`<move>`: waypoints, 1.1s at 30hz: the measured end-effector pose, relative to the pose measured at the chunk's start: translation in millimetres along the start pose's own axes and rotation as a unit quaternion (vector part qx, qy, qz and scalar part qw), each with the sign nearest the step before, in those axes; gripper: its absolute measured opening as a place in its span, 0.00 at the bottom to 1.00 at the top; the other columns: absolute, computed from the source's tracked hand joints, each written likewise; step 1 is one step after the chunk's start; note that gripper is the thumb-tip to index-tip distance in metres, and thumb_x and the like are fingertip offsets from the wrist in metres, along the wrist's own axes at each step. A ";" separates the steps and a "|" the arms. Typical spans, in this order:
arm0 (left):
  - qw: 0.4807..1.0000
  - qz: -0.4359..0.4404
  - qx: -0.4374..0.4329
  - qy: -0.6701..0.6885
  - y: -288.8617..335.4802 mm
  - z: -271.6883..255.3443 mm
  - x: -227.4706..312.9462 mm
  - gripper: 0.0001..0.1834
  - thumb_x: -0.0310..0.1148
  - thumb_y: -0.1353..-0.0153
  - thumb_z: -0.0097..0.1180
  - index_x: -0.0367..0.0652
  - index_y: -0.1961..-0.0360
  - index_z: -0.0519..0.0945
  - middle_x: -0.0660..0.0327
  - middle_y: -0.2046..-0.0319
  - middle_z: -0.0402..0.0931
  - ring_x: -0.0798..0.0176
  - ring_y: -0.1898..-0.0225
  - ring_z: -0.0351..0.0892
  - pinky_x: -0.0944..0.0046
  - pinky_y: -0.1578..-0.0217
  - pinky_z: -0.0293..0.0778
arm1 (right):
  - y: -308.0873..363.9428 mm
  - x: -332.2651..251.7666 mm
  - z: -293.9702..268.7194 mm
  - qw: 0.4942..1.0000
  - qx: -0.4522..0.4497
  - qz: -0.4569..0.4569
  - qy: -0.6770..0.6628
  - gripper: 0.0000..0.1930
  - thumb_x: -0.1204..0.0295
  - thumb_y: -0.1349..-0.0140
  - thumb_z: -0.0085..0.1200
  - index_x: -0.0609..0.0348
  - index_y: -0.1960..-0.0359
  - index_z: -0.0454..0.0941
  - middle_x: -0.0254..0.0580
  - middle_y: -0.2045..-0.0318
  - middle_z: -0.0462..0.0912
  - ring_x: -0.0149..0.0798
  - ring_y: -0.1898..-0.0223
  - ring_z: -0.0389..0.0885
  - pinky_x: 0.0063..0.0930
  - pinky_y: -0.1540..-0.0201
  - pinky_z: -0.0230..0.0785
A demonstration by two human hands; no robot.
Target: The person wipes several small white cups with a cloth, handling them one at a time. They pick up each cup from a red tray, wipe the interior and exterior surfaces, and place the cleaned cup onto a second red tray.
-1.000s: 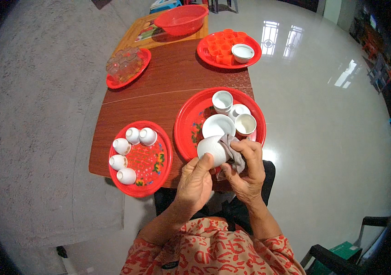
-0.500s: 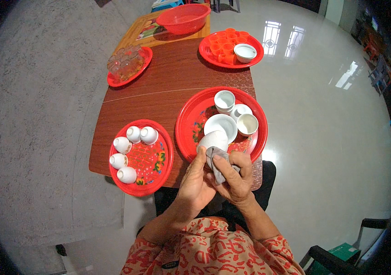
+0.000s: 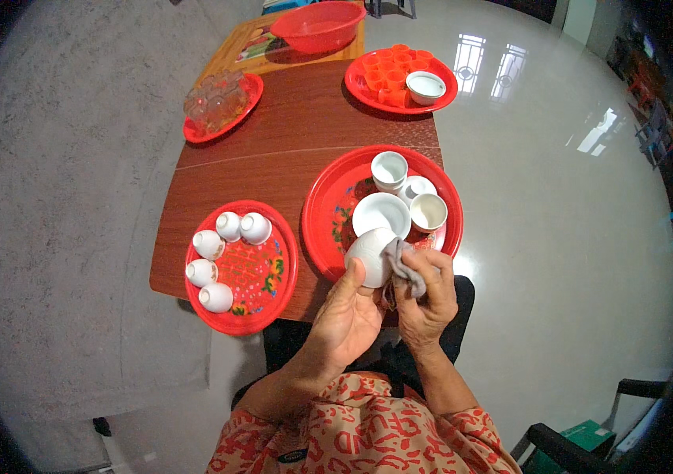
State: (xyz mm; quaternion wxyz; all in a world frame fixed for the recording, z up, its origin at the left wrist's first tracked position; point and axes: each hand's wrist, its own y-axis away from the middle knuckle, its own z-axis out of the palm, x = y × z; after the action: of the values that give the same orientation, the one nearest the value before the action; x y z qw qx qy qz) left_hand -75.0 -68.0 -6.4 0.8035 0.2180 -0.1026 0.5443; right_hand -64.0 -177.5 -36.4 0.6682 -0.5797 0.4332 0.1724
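A white bowl (image 3: 370, 257) is tilted in my left hand (image 3: 346, 317), with the thumb on its near side. My right hand (image 3: 428, 299) grips a grey cloth (image 3: 406, 268), which touches the bowl's right side. Just beyond my hands stands a large round red tray (image 3: 322, 197). On it are another white bowl (image 3: 382, 218), a stack of white cups (image 3: 389, 170), an upright white cup (image 3: 429, 212) and a white cup lying between them, partly hidden. To the left, a smaller red tray (image 3: 253, 272) carries several upturned white cups (image 3: 216, 298) along its left and far edge.
At the table's (image 3: 305, 110) far left, a red plate (image 3: 251, 118) holds clear glasses (image 3: 216, 101). A red tray (image 3: 360, 93) at the far right bears orange cups (image 3: 388, 75) and a lidded white bowl (image 3: 426, 87). Farther back is a red basin (image 3: 318, 28). A chair arm (image 3: 565, 450) shows lower right.
My right hand and the cloth have moved right, from the bowl's near side to its right side. More of the bowl shows now, and my left hand still holds it.
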 end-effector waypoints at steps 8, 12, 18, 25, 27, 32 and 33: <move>1.000 -0.011 -0.022 0.002 1.5 -4.2 0.5 0.26 0.45 0.34 0.45 0.39 0.42 0.64 0.58 0.46 0.69 0.63 0.45 0.67 0.58 0.42 0.63 | -4.6 -7.2 -9.8 0.998 -0.031 -0.061 0.004 0.17 0.78 0.60 0.66 0.56 0.64 0.80 0.39 0.67 0.71 0.38 0.66 0.71 0.30 0.63 0.66; 0.999 0.024 -0.012 -0.037 2.8 -2.6 -2.2 0.22 0.40 0.33 0.45 0.37 0.44 0.67 0.58 0.48 0.70 0.62 0.47 0.68 0.58 0.44 0.64 | -1.1 -1.4 -9.0 0.999 -0.001 -0.042 -0.008 0.15 0.75 0.61 0.68 0.54 0.68 0.80 0.38 0.68 0.72 0.37 0.67 0.71 0.29 0.65 0.65; 0.996 0.058 -0.017 -0.068 4.6 -5.4 -3.8 0.20 0.38 0.34 0.46 0.38 0.45 0.67 0.58 0.48 0.70 0.62 0.47 0.68 0.59 0.45 0.62 | -7.3 -8.6 -12.3 0.994 0.015 0.077 -0.081 0.09 0.78 0.53 0.64 0.57 0.69 0.78 0.38 0.65 0.75 0.31 0.65 0.73 0.25 0.61 0.66; 0.996 0.060 -0.020 -0.066 7.1 -1.4 -7.0 0.18 0.35 0.34 0.45 0.37 0.47 0.70 0.58 0.50 0.72 0.63 0.47 0.69 0.59 0.44 0.62 | -10.0 -10.2 -23.5 0.968 -0.001 0.143 -0.206 0.08 0.80 0.51 0.61 0.59 0.68 0.77 0.39 0.65 0.75 0.31 0.63 0.72 0.23 0.57 0.64; 0.992 0.070 -0.038 -0.097 8.4 2.0 -5.5 0.18 0.35 0.34 0.46 0.36 0.47 0.70 0.57 0.50 0.72 0.62 0.47 0.69 0.58 0.43 0.61 | -13.5 -17.3 -27.7 0.982 -0.040 0.085 -0.163 0.10 0.80 0.53 0.61 0.59 0.69 0.77 0.39 0.66 0.74 0.31 0.64 0.72 0.24 0.59 0.64; 0.980 0.096 -0.045 -0.166 9.0 -1.7 0.0 0.18 0.32 0.35 0.48 0.31 0.48 0.70 0.54 0.49 0.71 0.60 0.46 0.69 0.57 0.41 0.59 | -26.7 -27.3 -32.3 0.952 -0.110 0.220 -0.180 0.09 0.80 0.52 0.61 0.60 0.72 0.72 0.34 0.69 0.73 0.25 0.68 0.70 0.18 0.65 0.64; 0.979 0.098 -0.050 -0.171 9.1 -2.9 0.8 0.18 0.32 0.36 0.49 0.31 0.48 0.70 0.54 0.49 0.71 0.60 0.46 0.69 0.57 0.41 0.59 | -28.2 -27.7 -32.5 0.950 -0.110 0.227 -0.183 0.09 0.80 0.51 0.61 0.60 0.72 0.72 0.33 0.69 0.73 0.24 0.68 0.70 0.18 0.66 0.64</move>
State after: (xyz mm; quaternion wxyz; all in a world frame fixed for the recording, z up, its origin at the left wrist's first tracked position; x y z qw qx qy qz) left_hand -83.3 -63.1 -6.5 0.7266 0.2564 -0.2859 0.5697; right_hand -71.3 -207.6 4.3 0.6113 -0.4947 0.4016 0.4694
